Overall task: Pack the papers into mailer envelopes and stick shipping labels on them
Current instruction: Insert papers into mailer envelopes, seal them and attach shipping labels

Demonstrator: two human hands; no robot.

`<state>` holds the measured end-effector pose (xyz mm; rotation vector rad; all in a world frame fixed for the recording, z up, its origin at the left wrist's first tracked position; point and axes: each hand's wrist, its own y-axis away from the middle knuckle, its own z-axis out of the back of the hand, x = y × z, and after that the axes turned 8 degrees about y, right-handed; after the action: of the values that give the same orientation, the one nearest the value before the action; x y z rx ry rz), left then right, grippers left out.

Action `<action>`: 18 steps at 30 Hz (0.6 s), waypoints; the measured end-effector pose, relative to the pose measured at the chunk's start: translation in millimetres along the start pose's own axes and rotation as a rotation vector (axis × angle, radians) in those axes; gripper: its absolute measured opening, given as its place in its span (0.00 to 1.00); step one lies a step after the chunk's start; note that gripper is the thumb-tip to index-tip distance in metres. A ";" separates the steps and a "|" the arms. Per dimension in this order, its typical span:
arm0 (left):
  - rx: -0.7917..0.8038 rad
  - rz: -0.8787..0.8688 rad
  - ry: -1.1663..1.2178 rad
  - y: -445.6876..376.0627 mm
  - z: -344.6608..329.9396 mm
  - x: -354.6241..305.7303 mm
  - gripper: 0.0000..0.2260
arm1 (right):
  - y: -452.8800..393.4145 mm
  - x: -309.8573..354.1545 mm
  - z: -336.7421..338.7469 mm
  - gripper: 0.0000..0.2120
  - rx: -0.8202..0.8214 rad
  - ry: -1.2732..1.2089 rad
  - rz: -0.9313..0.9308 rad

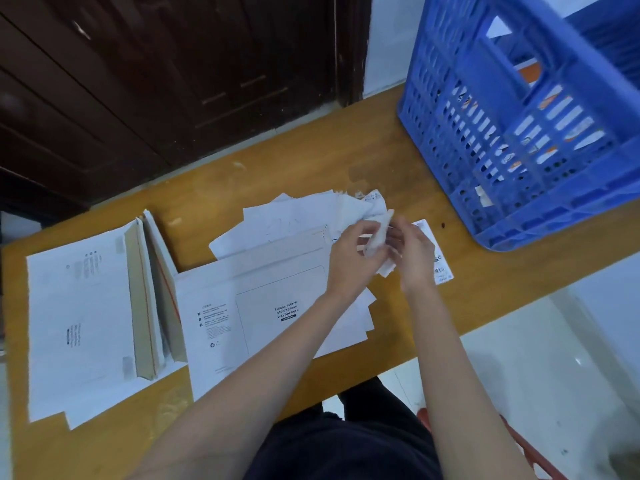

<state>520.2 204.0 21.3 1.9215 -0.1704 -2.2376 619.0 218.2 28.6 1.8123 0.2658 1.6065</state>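
A white mailer envelope (263, 306) lies flat in front of me, its printed waybill box facing up. Loose white papers (284, 220) fan out beyond it. Above the envelope's right end, my left hand (353, 251) and my right hand (412, 251) together pinch a small white shipping label (379, 233), held nearly edge-on between the fingertips. Another printed label sheet (441, 268) lies on the table under my right hand, partly hidden.
A stack of white mailers (79, 306) with open flaps lies at the left of the wooden table (346, 161). A blue plastic crate (519, 116) holding packed items stands at the far right. Dark wooden doors are behind the table; a white floor is to the right.
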 end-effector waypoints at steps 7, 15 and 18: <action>-0.196 0.151 0.195 0.6 37.3 2.8 0.06 | 14.7 1.9 -25.1 0.06 0.223 0.140 0.133; -0.316 0.310 0.495 15.3 76.0 -2.8 0.07 | 30.0 -1.0 -60.4 0.08 0.330 0.321 0.204; -0.366 0.313 0.529 21.2 89.8 -3.4 0.08 | 34.4 -3.1 -73.6 0.08 0.374 0.375 0.248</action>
<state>433.5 180.9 42.9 2.0263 0.0159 -1.3959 539.8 217.1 46.8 1.8548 0.5607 2.1930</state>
